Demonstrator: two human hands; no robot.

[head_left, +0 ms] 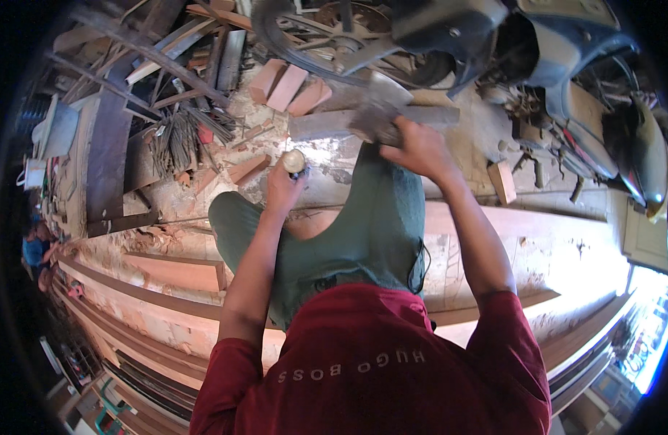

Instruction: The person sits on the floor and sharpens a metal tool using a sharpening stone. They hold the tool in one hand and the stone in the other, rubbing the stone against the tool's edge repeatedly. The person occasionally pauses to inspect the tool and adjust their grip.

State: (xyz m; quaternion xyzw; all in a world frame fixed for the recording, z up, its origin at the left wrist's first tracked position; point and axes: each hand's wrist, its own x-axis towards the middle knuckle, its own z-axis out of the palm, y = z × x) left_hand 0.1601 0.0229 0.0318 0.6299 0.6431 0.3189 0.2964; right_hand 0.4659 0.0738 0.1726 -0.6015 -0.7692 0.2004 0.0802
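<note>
My left hand (282,190) is closed around an upright tool with a round, pale wooden end (294,161); its lower part is hidden below the fist. My right hand (419,151) grips a blurred hatchet-like tool (377,116) with a broad, pale head, held above my knee. Beyond both hands a long greyish bar (319,125) lies across the floor, partly behind the hatchet-like tool. Three reddish wood blocks (287,88) stand side by side past it. Close to my left hand is a small wood offcut (248,169).
A motorcycle wheel (345,43) and grey motorcycle body (450,25) stand at the far side. Scrap wood (167,61) and a bundle of thin sticks (189,134) are piled at the left. Long planks (167,312) run beside and behind me. A person (36,250) is at the left edge.
</note>
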